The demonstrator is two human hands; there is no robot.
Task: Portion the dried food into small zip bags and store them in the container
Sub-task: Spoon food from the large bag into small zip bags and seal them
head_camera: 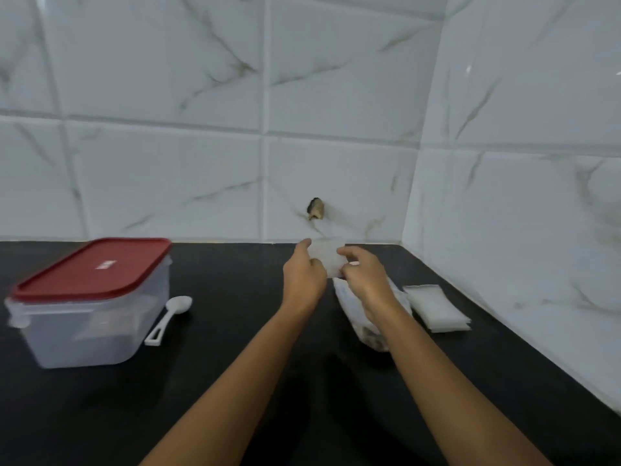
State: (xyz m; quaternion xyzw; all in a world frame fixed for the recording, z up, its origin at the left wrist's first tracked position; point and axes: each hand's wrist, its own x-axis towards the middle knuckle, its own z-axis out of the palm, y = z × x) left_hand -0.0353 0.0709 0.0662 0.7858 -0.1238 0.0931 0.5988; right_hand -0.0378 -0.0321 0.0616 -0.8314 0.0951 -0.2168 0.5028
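Note:
A small clear zip bag [327, 258] is held up above the black counter [235, 381] near the back wall. My left hand [304, 277] pinches its left edge and my right hand [364, 275] pinches its right edge. Under my right forearm lies a larger plastic bag of dried food [353, 311], partly hidden by the arm. A stack of flat empty zip bags [435, 307] lies to its right. At the left stands a clear plastic container [97, 327] with its red lid [94, 269] on. A white plastic spoon [169, 319] lies beside the container.
White marble-look tiled walls meet in a corner at the back right. A dark chipped hole [315, 209] marks the back wall just above the counter. Bare counter stretches between the container and my arms.

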